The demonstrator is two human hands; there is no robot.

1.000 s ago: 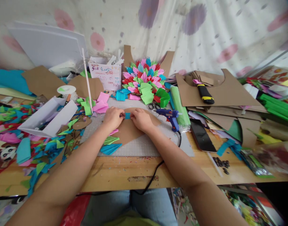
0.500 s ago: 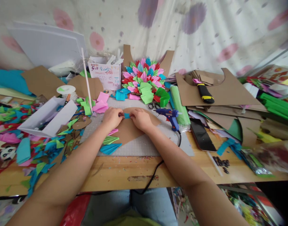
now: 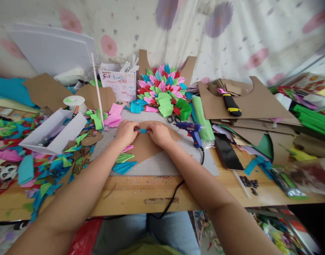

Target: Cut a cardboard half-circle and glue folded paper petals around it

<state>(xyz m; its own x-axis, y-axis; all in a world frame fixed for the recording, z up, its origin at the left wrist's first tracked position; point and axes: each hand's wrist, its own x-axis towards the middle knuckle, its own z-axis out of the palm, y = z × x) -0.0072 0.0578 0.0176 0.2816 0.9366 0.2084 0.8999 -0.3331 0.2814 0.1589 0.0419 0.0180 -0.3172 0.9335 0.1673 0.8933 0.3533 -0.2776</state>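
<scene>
Blue paper piece [image 3: 143,130] is pinched between left hand [image 3: 127,132] and right hand [image 3: 159,134], each closed on one end. This holds it stretched over the brown cardboard [image 3: 146,148], mid-counter [image 3: 141,195].

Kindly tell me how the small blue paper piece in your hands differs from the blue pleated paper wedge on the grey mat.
The small blue paper piece is pinched between the left hand and right hand; the blue pleated paper wedge lies unheld on the grey mat. The piece is short; the wedge is larger, pointed and creased. Both are blue paper.
</scene>
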